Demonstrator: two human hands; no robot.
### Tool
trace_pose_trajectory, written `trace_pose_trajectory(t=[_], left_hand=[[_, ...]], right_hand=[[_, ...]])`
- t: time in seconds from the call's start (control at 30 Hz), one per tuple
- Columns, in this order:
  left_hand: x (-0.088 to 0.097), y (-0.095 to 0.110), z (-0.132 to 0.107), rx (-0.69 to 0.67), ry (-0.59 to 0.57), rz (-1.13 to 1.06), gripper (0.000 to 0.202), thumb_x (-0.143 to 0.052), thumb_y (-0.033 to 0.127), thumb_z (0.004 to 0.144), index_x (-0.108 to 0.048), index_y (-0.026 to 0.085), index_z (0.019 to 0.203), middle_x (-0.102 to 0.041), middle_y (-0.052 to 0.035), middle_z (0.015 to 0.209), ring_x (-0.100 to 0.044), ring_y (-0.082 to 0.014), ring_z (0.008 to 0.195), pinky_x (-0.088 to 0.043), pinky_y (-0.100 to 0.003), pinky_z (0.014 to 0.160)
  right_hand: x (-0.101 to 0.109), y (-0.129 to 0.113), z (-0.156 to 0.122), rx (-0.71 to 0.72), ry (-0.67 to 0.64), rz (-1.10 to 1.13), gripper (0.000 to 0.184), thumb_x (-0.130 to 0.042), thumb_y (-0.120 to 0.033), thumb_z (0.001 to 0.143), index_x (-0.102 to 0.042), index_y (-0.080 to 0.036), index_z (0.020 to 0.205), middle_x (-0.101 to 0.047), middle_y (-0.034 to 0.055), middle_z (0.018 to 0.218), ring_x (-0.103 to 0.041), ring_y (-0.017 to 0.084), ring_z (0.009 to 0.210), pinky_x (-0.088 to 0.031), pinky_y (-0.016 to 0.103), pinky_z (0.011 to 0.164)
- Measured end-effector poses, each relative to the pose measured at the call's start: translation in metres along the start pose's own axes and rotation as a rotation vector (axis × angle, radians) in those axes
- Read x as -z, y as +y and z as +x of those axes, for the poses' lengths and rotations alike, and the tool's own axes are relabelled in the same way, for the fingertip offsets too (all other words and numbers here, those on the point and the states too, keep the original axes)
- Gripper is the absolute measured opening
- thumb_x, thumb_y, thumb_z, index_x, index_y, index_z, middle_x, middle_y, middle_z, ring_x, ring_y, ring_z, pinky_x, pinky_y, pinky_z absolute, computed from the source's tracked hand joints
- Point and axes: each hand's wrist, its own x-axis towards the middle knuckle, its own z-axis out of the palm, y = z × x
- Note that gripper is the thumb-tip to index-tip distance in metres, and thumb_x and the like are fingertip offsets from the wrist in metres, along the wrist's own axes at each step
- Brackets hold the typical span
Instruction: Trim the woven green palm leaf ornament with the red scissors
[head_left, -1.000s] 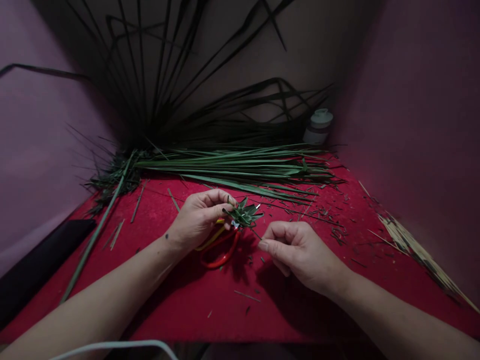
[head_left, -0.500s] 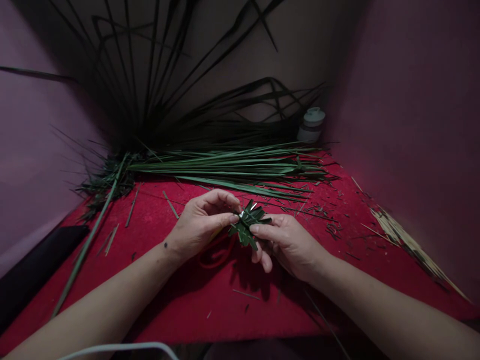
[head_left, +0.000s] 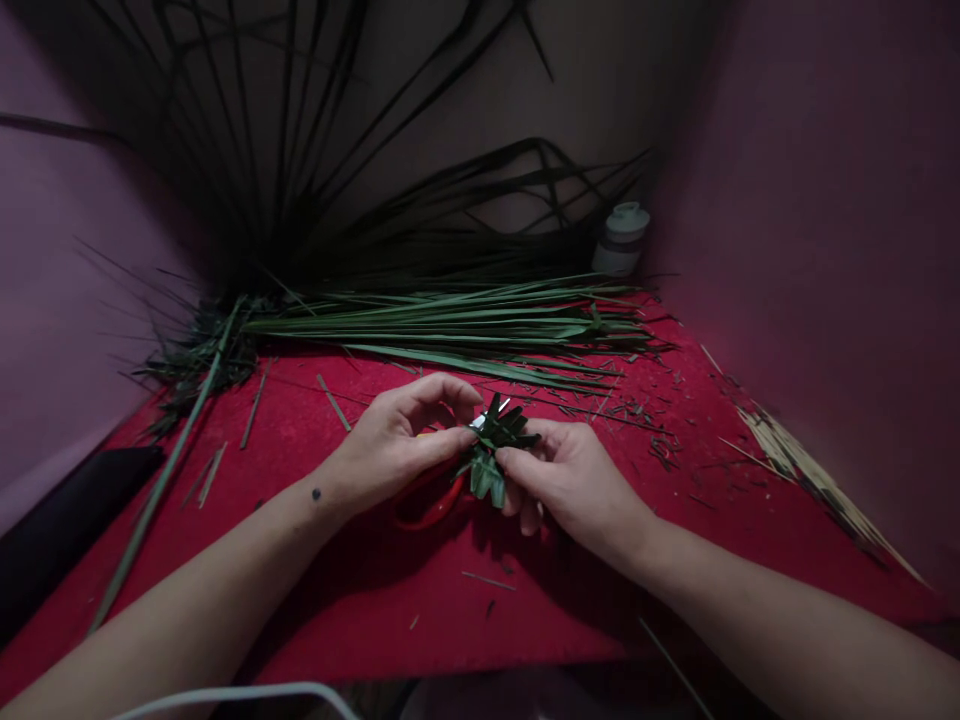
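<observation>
Both hands meet over the middle of the red worktop (head_left: 570, 620), pinching a small woven leaf piece (head_left: 491, 450) between them. The left hand (head_left: 397, 445) grips it from the left with thumb and curled fingers closed on its edge; a bit of bright metal shows at the fingertips, and I cannot tell what it is. The right hand (head_left: 570, 480) pinches the leaf piece from the right, thumb on top and fingers tucked beneath. The piece is held just above the cloth, its short cut ends fanning out upward and downward. Red scissors (head_left: 431, 505) lie on the worktop right under the left hand, partly hidden by it. A bundle of long green leaves (head_left: 465, 325) lies across the far side, with a white jar (head_left: 619, 238) at the back right corner. Pale dry strips (head_left: 810, 480) lie along the right edge, and small clippings (head_left: 645, 415) are scattered near the hands
</observation>
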Motion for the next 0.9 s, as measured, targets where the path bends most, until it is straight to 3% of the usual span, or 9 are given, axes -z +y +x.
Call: trace_pose_trajectory(t=[0.07, 0.17, 0.3, 0.43, 0.67, 0.8, 0.9], left_hand=[[0.000, -0.001, -0.001, -0.014, -0.010, 0.117, 0.019, -0.066, 0.026, 0.077, -0.061, 0.017, 0.093, -0.062, -0.0024, 0.087, -0.059, -0.0153, 0.080, -0.048, -0.028, 0.074], [-0.003, 0.000, -0.001, -0.023, 0.066, 0.213, 0.020, -0.065, 0.029, 0.075, -0.059, 0.016, 0.090, -0.061, -0.0029, 0.086, -0.058, -0.0162, 0.077, -0.048, -0.030, 0.071], [-0.009, 0.005, -0.002, 0.076, 0.047, 0.240, 0.022, -0.064, 0.033, 0.075, -0.061, 0.016, 0.087, -0.061, -0.0022, 0.077, -0.055, -0.0151, 0.066, -0.045, -0.026, 0.059], [-0.011, 0.007, -0.003, 0.079, 0.037, 0.109, 0.015, -0.066, 0.030, 0.073, -0.066, 0.016, 0.077, -0.059, -0.0024, 0.073, -0.054, -0.0150, 0.067, -0.044, -0.025, 0.060], [-0.011, 0.000, 0.000, 0.210, 0.050, -0.250, 0.015, -0.067, 0.030, 0.076, -0.063, 0.016, 0.078, -0.060, -0.0010, 0.077, -0.052, -0.0104, 0.062, -0.042, -0.022, 0.057], [-0.013, -0.001, 0.000, 0.265, 0.115, -0.319, 0.015, -0.067, 0.029, 0.076, -0.063, 0.015, 0.077, -0.063, -0.0016, 0.078, -0.055, -0.0106, 0.066, -0.043, -0.021, 0.060], [-0.013, -0.002, 0.001, 0.267, 0.116, -0.329, 0.016, -0.069, 0.029, 0.076, -0.062, 0.015, 0.078, -0.064, -0.0015, 0.077, -0.056, -0.0109, 0.067, -0.044, -0.022, 0.062]], right_hand=[[-0.001, 0.002, 0.000, 0.044, 0.037, -0.050, 0.012, -0.052, -0.024, 0.077, -0.057, -0.015, 0.071, -0.056, -0.0031, 0.049, -0.047, 0.007, 0.033, -0.037, 0.017, 0.032], [-0.003, 0.006, 0.000, 0.111, 0.092, -0.141, 0.013, -0.051, -0.024, 0.078, -0.059, -0.015, 0.073, -0.055, -0.0028, 0.050, -0.047, 0.006, 0.035, -0.038, 0.017, 0.033], [-0.002, 0.011, 0.000, 0.187, 0.150, -0.241, 0.014, -0.051, -0.024, 0.079, -0.061, -0.015, 0.073, -0.057, -0.0011, 0.051, -0.048, 0.006, 0.036, -0.036, 0.017, 0.034], [-0.001, 0.013, 0.000, 0.197, 0.164, -0.250, 0.014, -0.053, -0.025, 0.079, -0.060, -0.016, 0.071, -0.058, -0.0002, 0.051, -0.049, 0.007, 0.036, -0.037, 0.017, 0.034], [-0.001, 0.002, 0.001, 0.031, 0.074, -0.019, 0.011, -0.053, -0.024, 0.077, -0.058, -0.016, 0.070, -0.057, -0.0026, 0.048, -0.048, 0.007, 0.032, -0.037, 0.017, 0.031], [0.002, 0.000, 0.002, -0.020, 0.019, 0.071, 0.013, -0.052, -0.026, 0.077, -0.058, -0.015, 0.071, -0.058, -0.0018, 0.050, -0.049, 0.008, 0.032, -0.034, 0.017, 0.030], [0.003, 0.001, 0.005, -0.001, 0.005, 0.129, 0.013, -0.056, -0.027, 0.075, -0.060, -0.014, 0.073, -0.060, -0.0014, 0.053, -0.051, 0.008, 0.035, -0.037, 0.018, 0.035]])
